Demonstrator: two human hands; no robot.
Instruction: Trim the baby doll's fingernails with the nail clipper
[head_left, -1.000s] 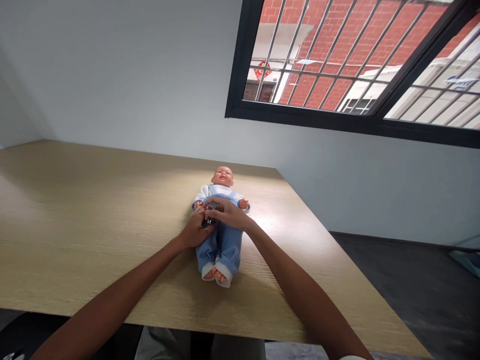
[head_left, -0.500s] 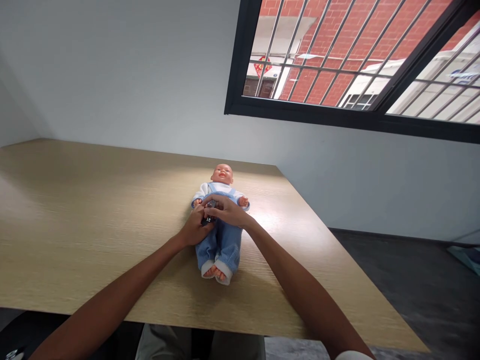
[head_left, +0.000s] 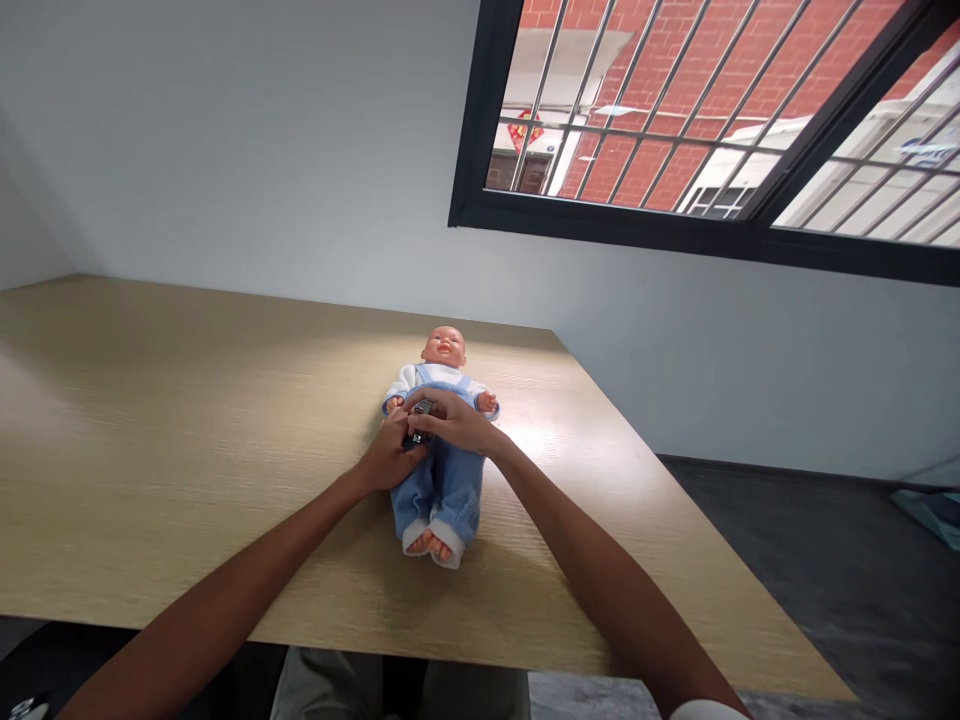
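A baby doll (head_left: 438,505) lies on its back on the table, head toward the wall, in a white top and blue overalls. Over its waist, a small dark object with shiny metal parts (head_left: 418,436) shows between my hands; its kind is hard to make out. My left hand (head_left: 391,455) is closed around the object's left side, beside the doll's hip. From the right, my right hand (head_left: 452,420) reaches across the doll's belly with fingers bent onto the same object. Fingers hide much of the object and the doll's middle.
The light wood table (head_left: 187,430) has its right edge sloping down past the doll. Behind it rises a pale wall (head_left: 262,150), with a dark-framed barred window (head_left: 600,215) at the upper right. Dark floor (head_left: 787,540) shows to the right.
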